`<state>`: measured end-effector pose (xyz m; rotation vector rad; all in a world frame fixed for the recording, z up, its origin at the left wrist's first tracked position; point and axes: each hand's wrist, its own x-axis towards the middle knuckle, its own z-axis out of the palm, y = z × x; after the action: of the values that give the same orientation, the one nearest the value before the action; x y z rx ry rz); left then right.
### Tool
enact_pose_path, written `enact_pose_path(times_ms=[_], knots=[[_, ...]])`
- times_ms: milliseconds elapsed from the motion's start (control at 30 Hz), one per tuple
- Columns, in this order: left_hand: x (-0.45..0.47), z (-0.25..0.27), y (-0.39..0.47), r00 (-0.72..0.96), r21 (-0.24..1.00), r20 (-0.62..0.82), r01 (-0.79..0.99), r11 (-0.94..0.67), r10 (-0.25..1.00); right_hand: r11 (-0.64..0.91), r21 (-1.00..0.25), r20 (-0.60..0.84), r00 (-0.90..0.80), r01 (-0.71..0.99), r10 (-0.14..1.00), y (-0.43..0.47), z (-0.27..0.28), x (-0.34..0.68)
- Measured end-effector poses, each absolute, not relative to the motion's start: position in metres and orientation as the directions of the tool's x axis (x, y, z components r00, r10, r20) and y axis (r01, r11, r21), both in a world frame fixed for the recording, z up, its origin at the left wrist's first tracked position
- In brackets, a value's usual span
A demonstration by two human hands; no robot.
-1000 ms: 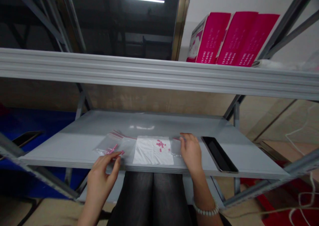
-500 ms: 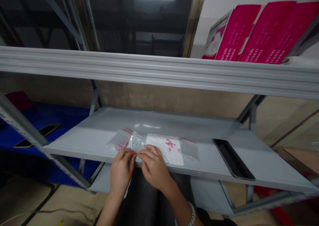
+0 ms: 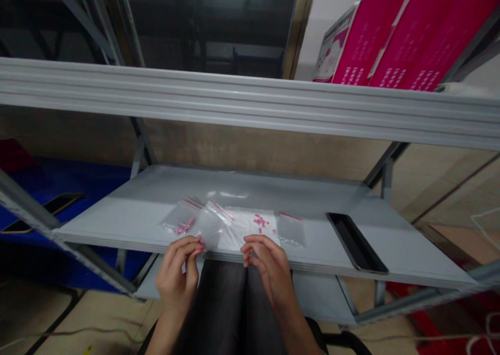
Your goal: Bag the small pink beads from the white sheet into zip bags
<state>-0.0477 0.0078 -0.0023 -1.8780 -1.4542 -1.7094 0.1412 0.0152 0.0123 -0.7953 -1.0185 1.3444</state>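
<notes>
Middle zip bag (image 3: 211, 229) lying on grey shelf (image 3: 128, 209), red-striped mouth pointing away-right, long axis slanting likewise | overlapping white sheet (image 3: 246, 227) at left; black phone (image 3: 356, 243) lying well right | right hand (image 3: 273, 264) hovering at front edge, fingers curling loosely apart, gripping nothing visible | left hand (image 3: 175, 271) pinching pink bead (image 3: 201, 240) at fingertips

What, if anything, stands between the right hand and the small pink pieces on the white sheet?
Nothing visible does. The small pink pieces lie on the wrinkled white sheet, just ahead of the right hand. The transparent plastic bag with a red strip to their right lies outside that path.
</notes>
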Motion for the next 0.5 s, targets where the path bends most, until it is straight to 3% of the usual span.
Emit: enact_pose_path(times_ms=[100, 267, 367, 500], knots=[[-0.042, 0.002, 0.0, 0.065, 0.354, 0.836, 0.696, -0.625, 0.546, 0.015, -0.889, 0.062, -0.088, -0.458, 0.994, 0.019, 0.015, 0.154], [-0.036, 0.0, -0.003, 0.272, 0.332, 0.785, 0.575, -0.748, 0.557, 0.016, -0.953, 0.032, -0.05, -0.303, 0.998, 0.017, 0.022, 0.174], [-0.034, -0.002, -0.003, 0.244, 0.437, 0.758, 0.499, -0.748, 0.605, -0.018, -0.97, -0.001, -0.073, -0.242, 0.997, 0.014, 0.022, 0.185], [-0.031, -0.004, -0.002, 0.035, 0.755, 0.6, 0.307, -0.58, 0.799, -0.129, -0.941, -0.078, -0.169, -0.313, 0.982, 0.009, 0.019, 0.196]])
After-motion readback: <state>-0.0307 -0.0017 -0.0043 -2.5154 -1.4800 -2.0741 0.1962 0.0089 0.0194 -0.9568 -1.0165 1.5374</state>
